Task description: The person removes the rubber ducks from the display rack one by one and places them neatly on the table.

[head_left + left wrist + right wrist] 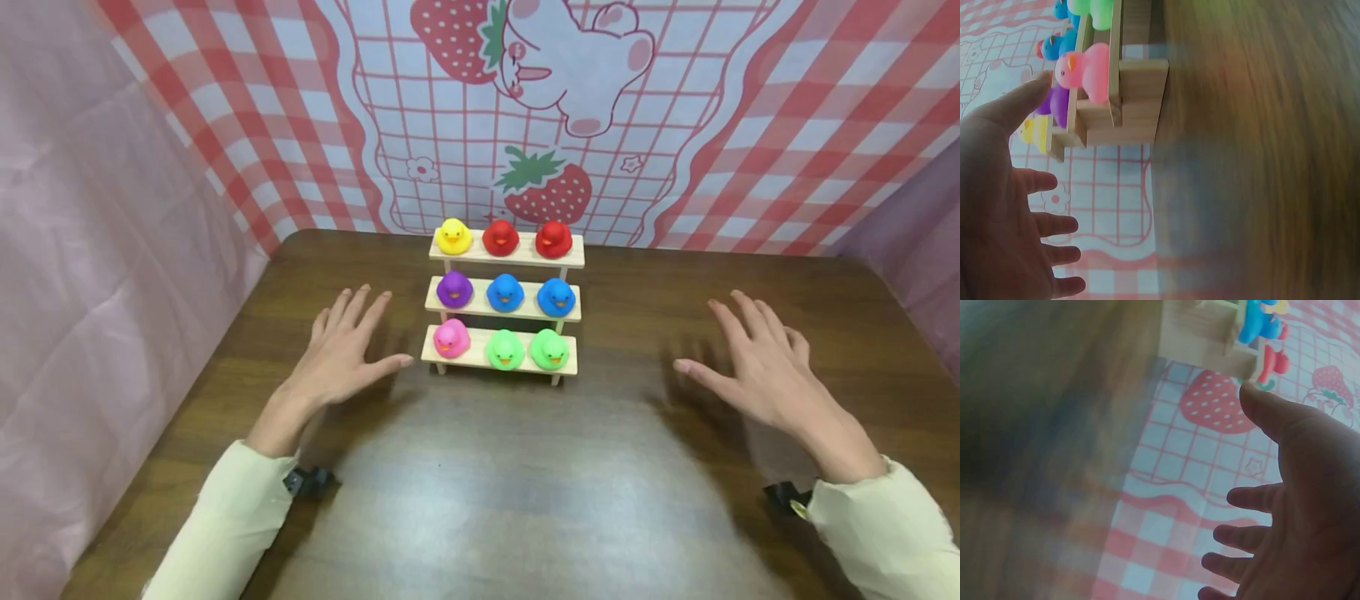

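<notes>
A three-step wooden stand (480,362) holds rubber ducks in three rows. On top sit a yellow duck (453,237) and two red ducks, one at the right end (553,240). The middle step carries a purple duck (454,290) and two blue ducks (506,293). Along the bottom are a pink duck (452,339) and two green ducks (550,350). My left hand (341,354) hovers left of the stand, fingers spread, thumb towards the pink duck. Farther off on the right, my right hand (765,371) is held with fingers spread and nothing in it.
The stand is on a brown wooden table (480,492), near its back edge. Behind it hangs a red-and-white checked cloth (300,125) with strawberries and a cartoon animal. Pale pink cloth (97,292) drapes the left side, and more hangs at right. Dark wrist devices (309,481) show at both cuffs.
</notes>
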